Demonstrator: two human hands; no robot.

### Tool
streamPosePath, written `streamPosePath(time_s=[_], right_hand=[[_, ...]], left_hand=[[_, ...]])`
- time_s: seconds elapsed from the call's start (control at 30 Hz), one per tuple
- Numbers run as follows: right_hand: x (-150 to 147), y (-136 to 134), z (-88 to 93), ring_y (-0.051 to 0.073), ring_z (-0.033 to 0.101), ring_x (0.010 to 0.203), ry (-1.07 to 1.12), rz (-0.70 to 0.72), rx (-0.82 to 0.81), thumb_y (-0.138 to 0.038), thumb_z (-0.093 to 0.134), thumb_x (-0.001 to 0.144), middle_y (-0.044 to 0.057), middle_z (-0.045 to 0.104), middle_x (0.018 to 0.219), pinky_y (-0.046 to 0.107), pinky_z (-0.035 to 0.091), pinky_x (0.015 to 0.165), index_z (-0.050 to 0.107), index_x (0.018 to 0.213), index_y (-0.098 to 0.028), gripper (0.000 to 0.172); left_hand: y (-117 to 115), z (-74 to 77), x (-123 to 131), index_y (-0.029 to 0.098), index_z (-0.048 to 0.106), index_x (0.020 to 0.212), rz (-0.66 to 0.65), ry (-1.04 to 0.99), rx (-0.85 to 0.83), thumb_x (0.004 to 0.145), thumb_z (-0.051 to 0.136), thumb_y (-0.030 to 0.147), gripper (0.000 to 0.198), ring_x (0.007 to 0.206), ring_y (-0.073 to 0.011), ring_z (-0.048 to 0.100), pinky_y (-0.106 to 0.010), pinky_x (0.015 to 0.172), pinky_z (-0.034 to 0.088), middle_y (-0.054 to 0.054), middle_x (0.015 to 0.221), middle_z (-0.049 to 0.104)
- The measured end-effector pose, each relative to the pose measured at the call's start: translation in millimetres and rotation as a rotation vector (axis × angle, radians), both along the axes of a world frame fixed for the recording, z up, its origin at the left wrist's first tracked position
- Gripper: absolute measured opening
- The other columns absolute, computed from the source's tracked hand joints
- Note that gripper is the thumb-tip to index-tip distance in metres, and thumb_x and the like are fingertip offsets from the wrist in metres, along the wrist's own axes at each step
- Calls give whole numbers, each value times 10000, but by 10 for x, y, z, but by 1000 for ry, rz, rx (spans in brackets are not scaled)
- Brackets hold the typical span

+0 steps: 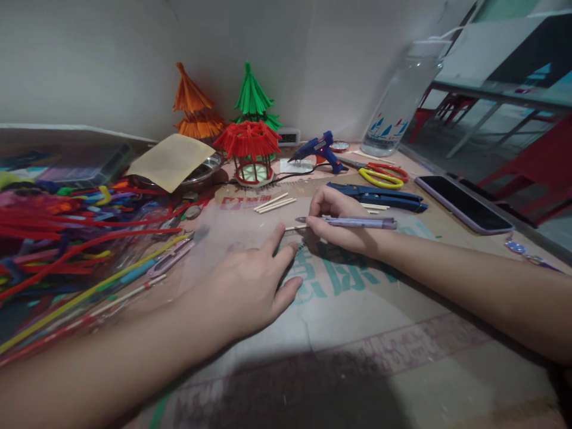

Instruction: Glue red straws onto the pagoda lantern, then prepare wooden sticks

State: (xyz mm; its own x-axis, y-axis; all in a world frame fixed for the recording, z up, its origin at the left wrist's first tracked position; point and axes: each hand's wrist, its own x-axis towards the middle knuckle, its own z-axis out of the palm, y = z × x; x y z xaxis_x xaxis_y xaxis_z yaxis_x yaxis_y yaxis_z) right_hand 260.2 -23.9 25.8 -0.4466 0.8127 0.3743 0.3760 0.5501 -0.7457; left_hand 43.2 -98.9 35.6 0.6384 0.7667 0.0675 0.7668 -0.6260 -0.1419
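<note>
My right hand grips a purple pen, whose tip points left over a thin wooden stick. The right fingertips rest at the stick's right end. My left hand lies on the printed sheet with fingers spread; its index fingertip touches the stick's left end. Behind the hands, several short wooden sticks lie together. A blue cutting tool is just beyond the right hand, with a few more sticks partly hidden beside it.
Pipe cleaners crowd the left side. At the back stand a red-roofed pavilion model, green and orange models, a blue glue gun, scissors and a water bottle. A phone lies right.
</note>
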Motion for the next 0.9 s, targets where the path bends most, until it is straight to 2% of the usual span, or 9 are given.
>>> streamPosePath(time_s=[0.27, 0.53, 0.9], right_hand=[[-12, -8, 65, 100, 455, 535, -83, -10, -13, -275, 611, 836, -55, 514, 644, 221, 340, 510, 459, 793, -222, 167], [-12, 26, 30, 98, 433, 522, -108, -14, -9, -288, 603, 825, -58, 511, 630, 217, 321, 488, 463, 781, -223, 161], [-21, 20, 40, 116, 453, 554, -111, -58, -50, -312, 607, 813, -41, 512, 648, 239, 326, 513, 455, 762, -228, 181]], left_hand=[[-19, 0, 7, 187, 518, 1486, 18, -19, -48, 1031, 379, 447, 543, 949, -341, 770, -533, 786, 645, -193, 1626, 404], [-7, 20, 32, 197, 506, 1493, 20, -7, -53, 1035, 387, 422, 525, 1046, -337, 754, -538, 856, 633, -196, 1621, 411], [-9, 2, 15, 201, 506, 1489, 28, -2, -46, 1036, 352, 475, 552, 946, -346, 768, -555, 794, 638, -185, 1634, 393]])
